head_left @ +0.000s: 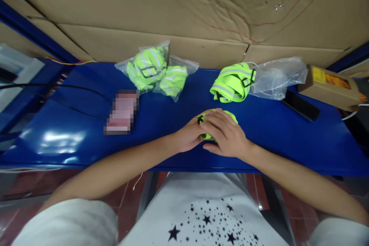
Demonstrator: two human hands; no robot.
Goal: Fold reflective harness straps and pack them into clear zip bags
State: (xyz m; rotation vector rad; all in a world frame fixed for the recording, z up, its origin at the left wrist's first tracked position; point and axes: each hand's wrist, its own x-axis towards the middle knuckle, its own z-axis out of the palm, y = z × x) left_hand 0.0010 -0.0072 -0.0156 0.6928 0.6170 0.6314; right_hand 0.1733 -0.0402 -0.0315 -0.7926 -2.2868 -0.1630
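Note:
Between my two hands, just above the front part of the blue table, is a rolled neon-yellow reflective strap (232, 117) with a black buckle. My left hand (188, 135) is closed around its left side. From above, my right hand (227, 132) lies over the roll with its fingers wrapped across it, hiding most of it. Beyond my hands sits another loosely coiled reflective strap (233, 83), yellow with grey stripes and a black buckle. Touching its right side is a clear plastic bag (278, 78).
On the blue table (167, 123), two bagged straps (148, 67) lie at the back left. A blurred-out phone (121, 112) rests at left near black cables (72, 85). At right are a dark phone (302, 105) and a cardboard box (331, 86). A cardboard panel (144, 7) stands behind.

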